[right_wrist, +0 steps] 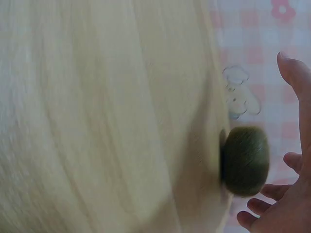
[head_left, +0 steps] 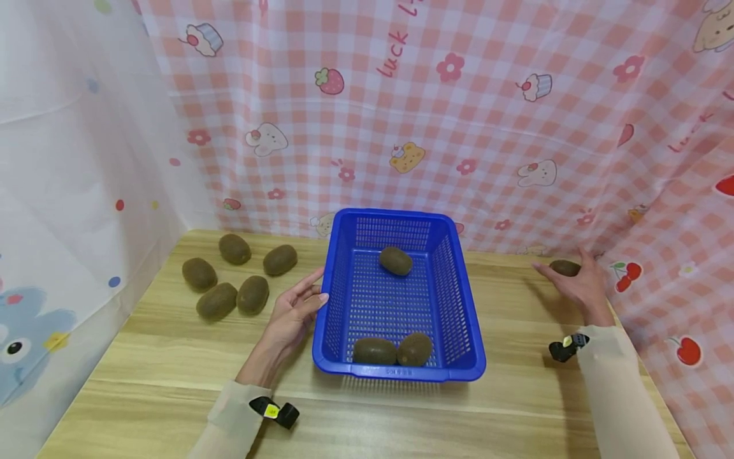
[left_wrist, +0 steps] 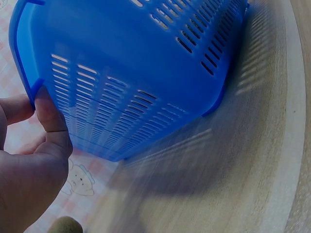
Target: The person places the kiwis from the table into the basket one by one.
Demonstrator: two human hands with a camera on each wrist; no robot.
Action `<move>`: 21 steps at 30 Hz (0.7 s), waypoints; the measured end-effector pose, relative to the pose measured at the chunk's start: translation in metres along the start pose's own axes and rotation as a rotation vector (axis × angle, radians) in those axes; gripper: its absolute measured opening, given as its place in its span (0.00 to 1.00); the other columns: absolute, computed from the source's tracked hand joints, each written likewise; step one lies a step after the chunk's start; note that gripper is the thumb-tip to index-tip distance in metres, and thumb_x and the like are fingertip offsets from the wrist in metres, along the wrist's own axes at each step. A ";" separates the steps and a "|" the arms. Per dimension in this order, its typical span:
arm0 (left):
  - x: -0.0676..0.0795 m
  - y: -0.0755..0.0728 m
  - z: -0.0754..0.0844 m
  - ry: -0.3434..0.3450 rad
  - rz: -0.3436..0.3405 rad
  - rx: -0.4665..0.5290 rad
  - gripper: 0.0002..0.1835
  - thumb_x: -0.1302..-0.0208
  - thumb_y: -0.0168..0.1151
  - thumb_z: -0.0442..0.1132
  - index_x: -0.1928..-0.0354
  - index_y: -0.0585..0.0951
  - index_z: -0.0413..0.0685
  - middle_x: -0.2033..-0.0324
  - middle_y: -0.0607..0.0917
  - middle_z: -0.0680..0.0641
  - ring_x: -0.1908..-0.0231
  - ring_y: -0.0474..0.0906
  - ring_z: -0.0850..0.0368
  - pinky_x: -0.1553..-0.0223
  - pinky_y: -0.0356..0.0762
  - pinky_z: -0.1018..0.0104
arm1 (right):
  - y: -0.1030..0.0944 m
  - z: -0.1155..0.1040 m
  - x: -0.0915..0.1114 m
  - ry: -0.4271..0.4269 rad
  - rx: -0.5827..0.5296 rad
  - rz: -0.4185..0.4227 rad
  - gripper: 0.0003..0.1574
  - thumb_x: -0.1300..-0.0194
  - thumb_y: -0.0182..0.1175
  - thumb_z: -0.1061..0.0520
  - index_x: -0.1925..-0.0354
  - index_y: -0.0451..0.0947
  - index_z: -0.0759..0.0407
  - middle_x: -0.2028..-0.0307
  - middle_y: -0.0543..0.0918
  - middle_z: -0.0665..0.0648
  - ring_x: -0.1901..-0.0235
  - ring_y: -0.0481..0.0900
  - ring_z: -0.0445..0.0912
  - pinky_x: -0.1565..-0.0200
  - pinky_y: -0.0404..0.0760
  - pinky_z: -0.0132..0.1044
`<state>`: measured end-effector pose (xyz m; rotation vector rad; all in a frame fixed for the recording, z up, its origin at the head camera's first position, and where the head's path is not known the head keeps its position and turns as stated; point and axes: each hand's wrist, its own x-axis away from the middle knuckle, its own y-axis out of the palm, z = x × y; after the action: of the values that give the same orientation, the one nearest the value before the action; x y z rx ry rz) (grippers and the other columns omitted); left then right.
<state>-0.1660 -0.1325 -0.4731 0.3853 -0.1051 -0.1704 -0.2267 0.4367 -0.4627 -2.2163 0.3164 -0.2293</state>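
My left hand point(head_left: 292, 313) grips the left rim of a blue plastic basket point(head_left: 395, 371) with slotted walls. The left wrist view shows the thumb and fingers point(left_wrist: 47, 114) pinching that rim. Inside the basket, one brown kiwi point(head_left: 395, 261) lies toward the back and two more, a kiwi point(head_left: 374, 351) and another kiwi point(head_left: 415, 349), rest at the front. Far to the right, my right hand point(head_left: 583, 290) is spread around a single kiwi point(right_wrist: 246, 161) by the table's back edge. In the right wrist view a gap separates thumb and fingers, with the kiwi beside the fingertips.
Several loose kiwis point(head_left: 216, 301) lie grouped on the wooden table point(head_left: 143, 357) to the left of the basket. A pink checked cloth point(head_left: 367, 140) hangs along the back and right sides, and a white printed cloth point(head_left: 80, 159) hangs on the left.
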 end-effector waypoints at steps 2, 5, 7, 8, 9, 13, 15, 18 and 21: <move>0.000 0.000 0.000 -0.002 -0.002 0.005 0.35 0.31 0.59 0.25 0.23 0.65 0.43 0.59 0.83 0.54 0.63 0.80 0.66 0.65 0.81 0.76 | 0.000 0.005 -0.002 0.017 -0.010 -0.004 0.75 0.38 0.61 0.23 0.17 0.29 0.55 0.21 0.34 0.78 0.24 0.37 0.78 0.31 0.51 0.78; -0.001 -0.001 -0.001 -0.002 -0.006 0.007 0.35 0.31 0.59 0.25 0.23 0.64 0.43 0.59 0.84 0.54 0.63 0.81 0.66 0.64 0.81 0.76 | 0.001 0.011 -0.004 0.019 -0.016 0.002 0.74 0.38 0.61 0.24 0.17 0.31 0.56 0.21 0.35 0.78 0.24 0.36 0.78 0.31 0.51 0.79; -0.001 -0.001 -0.001 0.000 -0.008 0.008 0.35 0.31 0.59 0.25 0.23 0.64 0.43 0.59 0.84 0.54 0.63 0.81 0.65 0.64 0.81 0.76 | 0.002 0.014 -0.004 0.022 -0.034 0.013 0.73 0.37 0.61 0.25 0.17 0.33 0.58 0.21 0.36 0.78 0.23 0.37 0.77 0.31 0.52 0.78; -0.001 -0.001 -0.001 0.002 -0.010 0.008 0.35 0.31 0.59 0.25 0.23 0.64 0.43 0.59 0.84 0.54 0.63 0.81 0.65 0.64 0.81 0.76 | 0.003 0.016 -0.004 0.024 -0.043 0.020 0.73 0.36 0.61 0.25 0.17 0.34 0.59 0.21 0.37 0.78 0.23 0.38 0.77 0.30 0.52 0.77; -0.001 -0.001 -0.001 0.003 -0.012 0.007 0.35 0.31 0.59 0.25 0.23 0.64 0.42 0.59 0.84 0.54 0.63 0.81 0.66 0.65 0.81 0.76 | 0.004 0.018 -0.004 0.024 -0.048 0.029 0.72 0.35 0.61 0.27 0.18 0.35 0.61 0.21 0.38 0.78 0.23 0.39 0.76 0.30 0.52 0.77; -0.001 -0.002 -0.002 0.001 -0.012 0.011 0.35 0.31 0.59 0.24 0.23 0.64 0.42 0.60 0.84 0.54 0.64 0.81 0.66 0.65 0.81 0.76 | 0.009 0.022 -0.005 0.035 -0.055 0.083 0.65 0.31 0.60 0.32 0.20 0.43 0.68 0.23 0.48 0.80 0.25 0.49 0.75 0.28 0.55 0.71; -0.001 -0.002 -0.002 -0.003 -0.010 0.010 0.35 0.31 0.59 0.24 0.23 0.64 0.42 0.60 0.84 0.54 0.64 0.81 0.66 0.65 0.81 0.76 | 0.011 0.023 -0.005 0.035 -0.047 0.105 0.61 0.29 0.59 0.35 0.21 0.46 0.70 0.24 0.52 0.80 0.26 0.52 0.75 0.28 0.57 0.70; -0.001 -0.001 -0.002 -0.008 -0.005 0.005 0.35 0.31 0.59 0.25 0.23 0.65 0.42 0.59 0.84 0.54 0.63 0.81 0.66 0.65 0.81 0.76 | 0.012 0.023 -0.004 0.045 -0.035 0.128 0.57 0.28 0.58 0.36 0.22 0.49 0.72 0.26 0.55 0.81 0.27 0.54 0.75 0.28 0.58 0.69; -0.001 -0.001 -0.002 -0.005 -0.002 -0.003 0.35 0.31 0.59 0.25 0.23 0.65 0.43 0.59 0.84 0.54 0.63 0.80 0.66 0.65 0.80 0.77 | 0.013 0.021 -0.004 0.062 -0.041 0.141 0.56 0.28 0.59 0.37 0.22 0.51 0.71 0.26 0.56 0.80 0.27 0.56 0.74 0.28 0.60 0.69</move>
<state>-0.1671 -0.1324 -0.4753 0.3818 -0.1096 -0.1737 -0.2265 0.4458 -0.4858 -2.2191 0.5138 -0.2166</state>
